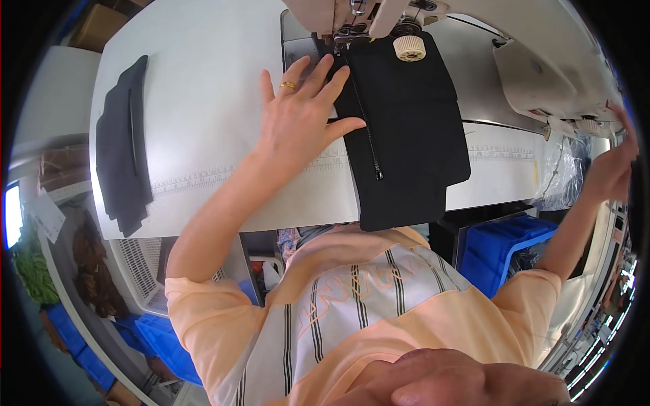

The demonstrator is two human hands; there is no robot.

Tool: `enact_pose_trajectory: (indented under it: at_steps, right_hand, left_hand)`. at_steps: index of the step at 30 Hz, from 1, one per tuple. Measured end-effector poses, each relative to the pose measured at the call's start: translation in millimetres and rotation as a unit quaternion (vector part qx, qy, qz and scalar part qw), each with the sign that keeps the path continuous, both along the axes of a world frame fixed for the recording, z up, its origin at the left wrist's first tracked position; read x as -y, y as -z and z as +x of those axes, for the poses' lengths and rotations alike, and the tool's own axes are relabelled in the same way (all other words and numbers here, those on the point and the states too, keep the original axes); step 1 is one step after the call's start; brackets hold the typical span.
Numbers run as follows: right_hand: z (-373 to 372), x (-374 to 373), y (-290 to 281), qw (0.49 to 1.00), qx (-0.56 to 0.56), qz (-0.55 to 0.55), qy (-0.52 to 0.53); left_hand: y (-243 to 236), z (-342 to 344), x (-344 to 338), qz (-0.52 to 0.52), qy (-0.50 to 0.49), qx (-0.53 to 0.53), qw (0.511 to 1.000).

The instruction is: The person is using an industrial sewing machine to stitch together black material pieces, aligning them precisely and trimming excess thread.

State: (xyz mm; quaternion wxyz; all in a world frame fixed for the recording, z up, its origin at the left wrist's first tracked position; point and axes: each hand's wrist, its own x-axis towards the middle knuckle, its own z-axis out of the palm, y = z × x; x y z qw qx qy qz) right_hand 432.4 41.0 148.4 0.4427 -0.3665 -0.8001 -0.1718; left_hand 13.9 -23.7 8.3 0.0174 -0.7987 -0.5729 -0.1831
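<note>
Spread wide and palm down, the left hand (pixel 301 111) is resting over the left edge of a black fabric piece (pixel 413 128), its index fingertip lying near the presser area of a sewing machine (pixel 552 74) and its thumb touching the cloth beside a zipper (pixel 362 108). The right hand (pixel 613 162) is hovering at the far right rim, near the machine's end; its fingers are blurring into the dark edge, so I cannot tell whether they are holding anything. The black piece is lying flat under the machine head, its near end reaching the front edge of the white table (pixel 203 88), and the zipper's metal pull (pixel 379 174) is sitting toward that near end. On the table's left, a dark fabric stack (pixel 122 149) is lying well apart from both hands

Judging by its look, the cloth is behaving as something light and soft but fairly dense, probably sliding easily on the smooth tabletop, while the zipper is likely making its strip stiffer and less willing to bend. Nothing is looking fragile. Flat fingertips beside the zipper are seeming the best hold, with the broad right-hand panel offering another, clear of the teeth and pull
</note>
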Motion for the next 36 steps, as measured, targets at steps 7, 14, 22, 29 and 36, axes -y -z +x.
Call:
enact_pose_trajectory:
  at_steps: [7,14,22,29,36]
  right_hand:
    - [-187.1,14.9,111.3,0.949,0.185,-0.155,-0.204]
    - [-225.8,-21.7,139.5,0.953,0.144,-0.2,-0.177]
    - [-221.7,-38.1,149.6,0.947,0.136,-0.184,-0.226]
    - [-213.6,-42.7,147.2,0.941,0.163,-0.177,-0.236]
    - [-215.8,-15.1,140.4,0.951,0.152,-0.221,-0.154]
  left_hand:
    - [-11.1,-29.4,-13.9,-0.049,0.086,-0.001,0.995]
    - [3.7,-24.3,-20.9,0.052,0.07,0.023,0.996]
    - [-1.4,-17.0,-18.2,0.054,0.057,0.056,0.995]
    - [0.0,-14.4,-17.7,0.055,0.049,-0.013,0.997]
    - [3.4,-12.1,-15.9,0.049,0.036,-0.026,0.998]
